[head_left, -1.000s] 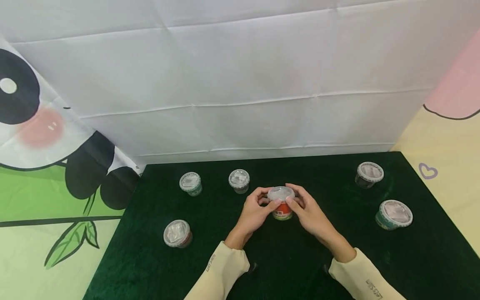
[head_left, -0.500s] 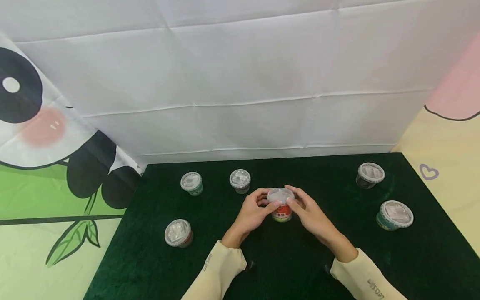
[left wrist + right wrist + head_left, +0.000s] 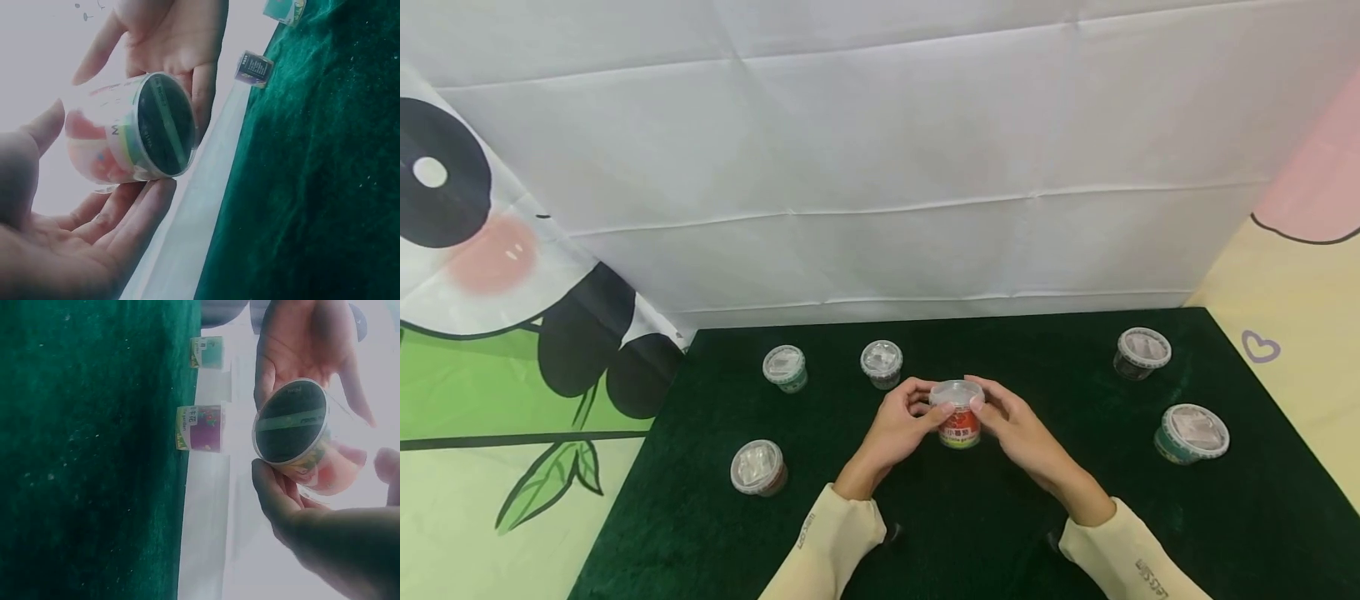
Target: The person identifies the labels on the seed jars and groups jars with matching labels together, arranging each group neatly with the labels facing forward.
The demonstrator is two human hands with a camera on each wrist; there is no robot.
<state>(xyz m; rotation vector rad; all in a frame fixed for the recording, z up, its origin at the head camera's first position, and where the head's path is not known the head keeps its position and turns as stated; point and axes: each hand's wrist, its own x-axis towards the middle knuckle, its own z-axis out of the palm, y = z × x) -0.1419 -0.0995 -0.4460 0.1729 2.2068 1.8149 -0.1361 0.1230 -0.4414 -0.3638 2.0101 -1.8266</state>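
Two bare hands held the red-labelled tub (image 3: 960,428) between them: our left hand (image 3: 893,429) gripped one side and our right hand (image 3: 1026,429) the other. Both thumbs pressed on the side toward us, at or just under the edge of the translucent lid (image 3: 957,390), while the other fingers curled round the sides, so each hand was clamped on the tub. We had it roughly upright, over the middle of the green cloth (image 3: 970,533), and both wrist views showed its base, so we took it to be raised off the cloth.

Doing this well, in our judgement, called for even pressure from both sides, since the wall looked thin and a harder squeeze by one hand could have bent or tipped it. Thumbs set a little lower would have been less likely to prise at the lid by accident; whether the lid was fastened tight, we could not tell. Level wrists would have helped against twisting.

One lidded tub (image 3: 882,360) stood just beyond our left fingers, so we judged that the left knuckles needed care there; the other four tubs (image 3: 1191,432) stood well apart on both sides.
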